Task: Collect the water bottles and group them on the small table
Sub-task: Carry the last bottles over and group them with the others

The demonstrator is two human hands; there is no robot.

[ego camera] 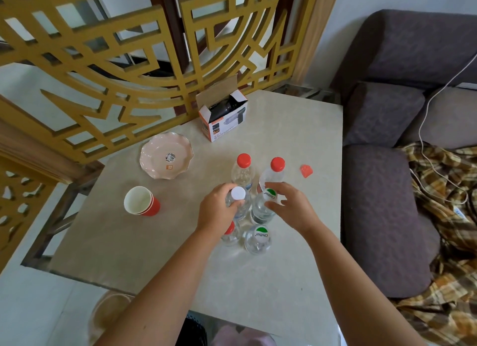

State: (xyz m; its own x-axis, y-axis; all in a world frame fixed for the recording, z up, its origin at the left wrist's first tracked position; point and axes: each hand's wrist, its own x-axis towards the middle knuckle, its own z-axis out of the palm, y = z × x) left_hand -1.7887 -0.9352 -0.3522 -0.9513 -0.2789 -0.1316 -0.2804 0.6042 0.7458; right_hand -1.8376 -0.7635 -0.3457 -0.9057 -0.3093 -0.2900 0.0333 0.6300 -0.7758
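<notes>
Several clear water bottles stand upright in a tight cluster on the small beige table [296, 128]. My left hand [216, 211] grips the white-capped bottle [238, 193] at its neck. My right hand [291, 206] curls around the green-capped bottle [269, 194] beside it. Two red-capped bottles stand just behind: one on the left [243, 160], one on the right [277, 164]. In front, another green-capped bottle [261, 232] stands free, and a further red-capped bottle [230, 228] is partly hidden under my left wrist.
A pink scalloped plate [166, 156] and stacked red paper cups [140, 201] sit on the table's left. An open cardboard box [223, 115] stands at the back, an orange scrap [306, 170] to the right. A yellow lattice screen [103, 61] borders the far side, a grey sofa [382, 203] the right.
</notes>
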